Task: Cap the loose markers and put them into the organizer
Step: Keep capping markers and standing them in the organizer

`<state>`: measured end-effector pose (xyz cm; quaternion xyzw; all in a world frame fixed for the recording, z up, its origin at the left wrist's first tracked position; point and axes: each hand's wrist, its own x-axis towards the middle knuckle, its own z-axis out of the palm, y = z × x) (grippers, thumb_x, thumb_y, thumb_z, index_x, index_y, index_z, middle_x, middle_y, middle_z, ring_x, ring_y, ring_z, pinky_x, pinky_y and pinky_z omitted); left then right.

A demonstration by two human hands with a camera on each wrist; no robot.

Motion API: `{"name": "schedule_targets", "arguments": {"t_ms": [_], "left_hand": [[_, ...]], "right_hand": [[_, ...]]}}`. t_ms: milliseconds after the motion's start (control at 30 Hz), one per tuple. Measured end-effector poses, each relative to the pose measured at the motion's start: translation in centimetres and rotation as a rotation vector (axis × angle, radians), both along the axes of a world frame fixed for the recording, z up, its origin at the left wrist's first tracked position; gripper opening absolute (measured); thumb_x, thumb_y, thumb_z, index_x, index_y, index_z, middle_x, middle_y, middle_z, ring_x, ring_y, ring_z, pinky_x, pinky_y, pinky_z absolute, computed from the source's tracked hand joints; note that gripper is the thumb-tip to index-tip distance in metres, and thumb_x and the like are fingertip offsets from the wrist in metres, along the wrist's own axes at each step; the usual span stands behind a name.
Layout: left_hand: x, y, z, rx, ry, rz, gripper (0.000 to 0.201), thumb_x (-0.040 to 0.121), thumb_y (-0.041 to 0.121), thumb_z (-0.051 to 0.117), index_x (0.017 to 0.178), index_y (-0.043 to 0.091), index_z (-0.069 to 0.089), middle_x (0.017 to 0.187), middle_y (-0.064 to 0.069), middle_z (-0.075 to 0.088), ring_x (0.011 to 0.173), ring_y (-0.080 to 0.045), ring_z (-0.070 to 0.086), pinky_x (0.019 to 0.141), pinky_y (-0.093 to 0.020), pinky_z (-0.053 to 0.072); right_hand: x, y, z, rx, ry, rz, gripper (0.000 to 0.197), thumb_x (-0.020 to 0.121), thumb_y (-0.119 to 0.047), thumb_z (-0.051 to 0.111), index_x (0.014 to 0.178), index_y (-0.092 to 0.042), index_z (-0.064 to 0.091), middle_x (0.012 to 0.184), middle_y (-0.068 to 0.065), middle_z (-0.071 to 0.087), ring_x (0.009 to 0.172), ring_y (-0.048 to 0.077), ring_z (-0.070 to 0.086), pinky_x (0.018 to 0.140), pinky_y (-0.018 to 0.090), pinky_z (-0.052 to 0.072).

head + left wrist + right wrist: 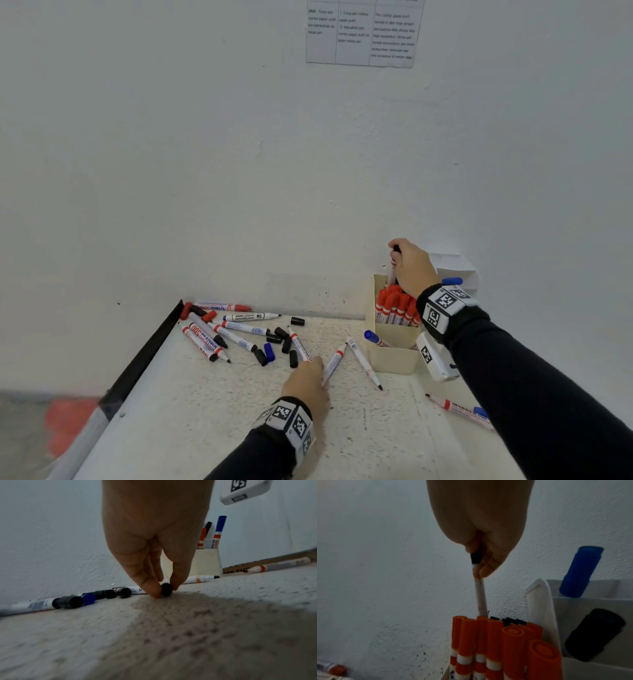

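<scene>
Head view: lowering a black-capped marker (394, 263) with right hand (412, 265) into organizer (394, 353), right of centre.
Left wrist view: left hand (154, 534) fingers (152, 588) pinching loose black cap (166, 589) on desk (171, 635), centre frame.
Right wrist view: fingers (488, 568) curling round marker above orange caps (494, 628); next, probably releasing, then matching cap to an uncapped marker.

You face a white, lightly textured wall (212, 154) under even, soft light. A printed sheet (363, 32) with a three-column table hangs high on it. Below you sits a pale speckled worktop (219, 411) with a dark strip (147, 356) along its left edge; tiny dark flecks mark the wall just above.
</scene>
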<state>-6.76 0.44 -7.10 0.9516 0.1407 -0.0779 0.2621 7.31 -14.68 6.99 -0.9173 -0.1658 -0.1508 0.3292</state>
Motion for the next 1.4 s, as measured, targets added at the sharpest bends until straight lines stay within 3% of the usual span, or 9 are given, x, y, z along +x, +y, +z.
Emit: {"name": "schedule_targets", "arguments": {"t_ms": [133, 333, 500, 600, 733, 900, 1033, 1267, 1400], "left_hand": [[0.1, 0.6, -0.2, -0.149, -0.014, 0.098, 0.036, 0.085, 0.016, 0.062, 0.120, 0.019, 0.053, 0.122, -0.004, 0.052, 0.095, -0.012, 0.053, 0.087, -0.020, 0.044], [0.1, 3.1, 0.7, -0.343, -0.001, 0.153, 0.034, 0.083, 0.022, 0.066, 0.116, 0.011, 0.060, 0.110, -0.005, 0.059, 0.083, -0.011, 0.055, 0.081, -0.019, 0.051], [-0.8, 5.6, 1.6, -0.493, -0.010, 0.295, 0.017, 0.090, 0.024, 0.055, 0.088, 0.008, 0.060, 0.076, 0.001, 0.057, 0.054, -0.009, 0.055, 0.050, -0.016, 0.050], [-1.2, 7.3, 1.7, -0.432, -0.034, 0.345, 0.029, 0.096, 0.015, 0.038, 0.069, 0.013, 0.047, 0.080, -0.011, 0.056, 0.065, -0.022, 0.054, 0.069, -0.035, 0.050], [-2.6, 8.8, 2.1, -0.323, -0.049, 0.365, 0.034, 0.101, 0.019, 0.024, 0.107, 0.000, 0.052, 0.124, -0.024, 0.054, 0.115, -0.036, 0.051, 0.097, -0.039, 0.039], [-4.7, 10.2, 1.5, -0.395, -0.060, 0.429, 0.035, 0.101, 0.028, 0.026, 0.107, 0.005, 0.051, 0.092, -0.009, 0.057, 0.083, -0.021, 0.050, 0.087, -0.037, 0.045], [-5.9, 11.4, 0.4, -0.388, -0.072, 0.478, 0.031, 0.100, 0.023, 0.032, 0.112, 0.002, 0.052, 0.091, -0.007, 0.055, 0.085, -0.019, 0.051, 0.092, -0.036, 0.047], [-7.0, 12.4, 0.1, -0.350, -0.107, 0.418, 0.031, 0.101, 0.022, 0.031, 0.129, 0.013, 0.040, 0.117, -0.013, 0.058, 0.084, -0.017, 0.053, 0.078, -0.027, 0.048], [-7.4, 12.3, -0.2, -0.255, -0.130, 0.290, 0.032, 0.100, 0.016, 0.033, 0.130, 0.014, 0.045, 0.103, 0.001, 0.053, 0.090, -0.013, 0.050, 0.073, -0.015, 0.037]], "right_hand": [[0.0, 0.1, -0.8, -0.079, 0.018, -0.088, 0.026, 0.098, -0.011, 0.037, 0.124, -0.011, 0.040, 0.100, 0.012, 0.062, 0.064, 0.012, 0.050, 0.053, 0.018, 0.034], [1.4, 0.6, -3.1, -0.384, 0.199, -0.057, 0.029, 0.097, -0.024, 0.040, 0.099, -0.004, 0.062, 0.108, 0.014, 0.062, 0.096, 0.027, 0.059, 0.089, 0.034, 0.046], [0.9, 1.4, -3.3, -0.546, 0.153, -0.064, 0.038, 0.097, -0.032, 0.034, 0.119, -0.011, 0.056, 0.132, 0.011, 0.046, 0.122, 0.030, 0.039, 0.104, 0.040, 0.031], [-0.9, 3.4, -2.3, -0.325, -0.061, 0.051, 0.026, 0.094, -0.018, 0.042, 0.109, -0.008, 0.060, 0.116, 0.010, 0.053, 0.109, 0.026, 0.047, 0.092, 0.035, 0.040], [-4.1, 7.6, -2.2, -0.170, 0.183, 0.249, 0.021, 0.093, -0.015, 0.043, 0.102, -0.008, 0.061, 0.094, 0.008, 0.061, 0.075, 0.015, 0.054, 0.068, 0.025, 0.046], [-7.4, 11.0, -6.9, -0.330, 0.615, 0.356, 0.037, 0.094, -0.019, 0.044, 0.131, -0.015, 0.049, 0.124, 0.009, 0.055, 0.078, 0.015, 0.057, 0.064, 0.019, 0.046], [-9.4, 12.7, -10.7, -0.522, 0.610, 0.395, 0.052, 0.093, -0.019, 0.044, 0.143, -0.022, 0.031, 0.145, 0.008, 0.037, 0.125, 0.023, 0.045, 0.099, 0.028, 0.040], [-10.2, 13.8, -13.0, -0.520, 0.516, 0.320, 0.019, 0.090, -0.013, 0.054, 0.109, -0.013, 0.055, 0.105, 0.006, 0.054, 0.096, 0.018, 0.053, 0.090, 0.024, 0.044], [-10.5, 13.3, -13.1, -0.335, 0.394, 0.257, 0.025, 0.094, -0.016, 0.046, 0.117, -0.014, 0.055, 0.116, 0.005, 0.055, 0.103, 0.018, 0.055, 0.094, 0.027, 0.046]]}}
